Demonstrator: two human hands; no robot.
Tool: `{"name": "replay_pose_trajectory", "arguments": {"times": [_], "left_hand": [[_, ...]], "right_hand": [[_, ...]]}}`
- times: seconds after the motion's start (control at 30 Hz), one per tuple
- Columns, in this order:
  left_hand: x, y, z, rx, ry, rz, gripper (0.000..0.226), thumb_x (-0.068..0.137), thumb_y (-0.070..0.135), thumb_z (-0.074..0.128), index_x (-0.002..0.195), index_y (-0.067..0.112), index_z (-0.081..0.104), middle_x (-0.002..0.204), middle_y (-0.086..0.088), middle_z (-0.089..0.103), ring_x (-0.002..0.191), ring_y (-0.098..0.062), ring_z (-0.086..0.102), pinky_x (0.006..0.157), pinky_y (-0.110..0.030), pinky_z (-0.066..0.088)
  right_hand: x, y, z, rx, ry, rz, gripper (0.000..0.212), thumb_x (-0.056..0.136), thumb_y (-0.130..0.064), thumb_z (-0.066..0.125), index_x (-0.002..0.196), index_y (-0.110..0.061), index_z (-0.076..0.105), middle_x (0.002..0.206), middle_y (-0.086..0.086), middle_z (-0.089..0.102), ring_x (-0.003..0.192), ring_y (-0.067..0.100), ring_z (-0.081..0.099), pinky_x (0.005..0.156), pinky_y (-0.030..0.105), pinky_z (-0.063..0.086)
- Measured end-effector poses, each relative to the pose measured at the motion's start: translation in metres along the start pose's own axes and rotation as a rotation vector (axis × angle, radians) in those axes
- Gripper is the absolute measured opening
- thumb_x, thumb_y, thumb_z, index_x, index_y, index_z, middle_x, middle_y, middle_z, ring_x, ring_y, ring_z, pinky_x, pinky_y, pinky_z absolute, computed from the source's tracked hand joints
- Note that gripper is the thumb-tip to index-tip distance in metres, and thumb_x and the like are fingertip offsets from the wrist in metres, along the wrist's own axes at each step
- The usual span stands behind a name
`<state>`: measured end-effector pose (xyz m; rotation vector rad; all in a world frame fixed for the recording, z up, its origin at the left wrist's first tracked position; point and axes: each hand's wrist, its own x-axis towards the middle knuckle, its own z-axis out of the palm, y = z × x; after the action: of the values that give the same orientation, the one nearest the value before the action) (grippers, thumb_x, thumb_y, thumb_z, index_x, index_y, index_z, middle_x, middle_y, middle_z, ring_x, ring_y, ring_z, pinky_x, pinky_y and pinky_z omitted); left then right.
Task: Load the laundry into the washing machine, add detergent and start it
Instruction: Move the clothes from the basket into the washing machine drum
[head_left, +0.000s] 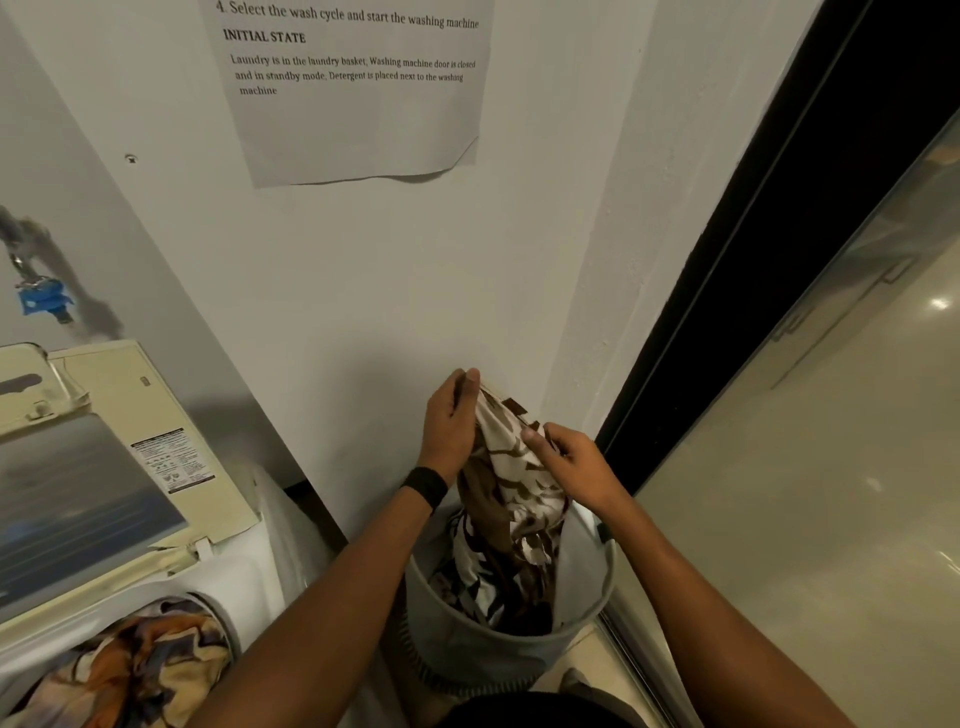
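A white-and-brown patterned garment (514, 483) hangs half out of the grey laundry basket (582, 577) on the floor by the wall. My left hand (449, 423) grips the garment's top edge. My right hand (574, 460) pinches the cloth a little lower on its right side. At the left stands the top-loading washing machine (244, 582) with its lid (88, 483) raised. An orange, cream and dark patterned cloth (130, 670) lies in its drum. More patterned laundry fills the basket under the lifted garment.
A printed instruction sheet (353, 88) is stuck on the white wall above. A tap with a blue fitting (41, 301) sits on the wall behind the machine. A dark door frame (737, 291) and a glass panel (831, 441) run along the right.
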<state>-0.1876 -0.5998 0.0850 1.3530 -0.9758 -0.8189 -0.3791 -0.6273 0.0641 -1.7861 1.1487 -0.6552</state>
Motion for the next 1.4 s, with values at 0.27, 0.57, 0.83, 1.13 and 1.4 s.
{"name": "replay_pose_trajectory", "arguments": {"times": [0.27,0.57,0.83,1.13,1.4], "left_hand": [[-0.007,-0.003,0.006,0.105,-0.186,0.14,0.035,0.104,0.045,0.05,0.113,0.017,0.069,0.094,0.005,0.072,0.089,-0.008,0.068,0.085,-0.024,0.056],[0.0,0.009,-0.007,0.052,0.144,0.044,0.049,0.106,0.036,0.053,0.063,0.019,0.039,0.055,0.008,0.037,0.053,-0.009,0.035,0.054,-0.026,0.032],[0.002,0.01,-0.021,0.085,0.134,0.092,0.045,0.105,0.05,0.046,0.078,0.014,0.047,0.067,0.01,0.047,0.062,-0.007,0.045,0.062,-0.025,0.04],[-0.013,0.008,0.014,0.07,0.018,0.069,0.048,0.107,0.039,0.05,0.074,0.004,0.055,0.063,-0.008,0.053,0.061,-0.015,0.05,0.061,-0.037,0.042],[-0.004,0.009,-0.002,0.025,0.175,-0.01,0.049,0.105,0.047,0.048,0.066,0.019,0.037,0.058,0.006,0.038,0.055,-0.011,0.037,0.057,-0.028,0.036]], "right_hand": [[0.011,-0.029,-0.01,0.05,0.225,-0.072,0.044,0.102,-0.037,0.061,0.065,-0.016,0.048,0.056,-0.014,0.045,0.055,0.002,0.043,0.056,0.021,0.035],[-0.005,0.001,0.022,-0.281,0.138,-0.076,0.034,0.101,-0.057,0.049,0.086,-0.027,0.053,0.069,-0.011,0.063,0.065,0.004,0.06,0.061,0.03,0.049],[-0.01,-0.011,0.001,0.068,0.319,-0.031,0.037,0.101,-0.043,0.059,0.077,-0.015,0.056,0.067,-0.004,0.056,0.063,0.003,0.052,0.06,0.022,0.042],[0.009,-0.047,0.008,0.026,0.172,-0.093,0.045,0.101,-0.049,0.058,0.071,-0.015,0.055,0.059,-0.01,0.051,0.056,0.002,0.047,0.056,0.022,0.04],[-0.024,0.012,0.036,-0.161,0.155,-0.017,0.028,0.109,-0.039,0.041,0.089,-0.024,0.053,0.079,-0.008,0.058,0.071,0.006,0.055,0.066,0.029,0.041]]}}
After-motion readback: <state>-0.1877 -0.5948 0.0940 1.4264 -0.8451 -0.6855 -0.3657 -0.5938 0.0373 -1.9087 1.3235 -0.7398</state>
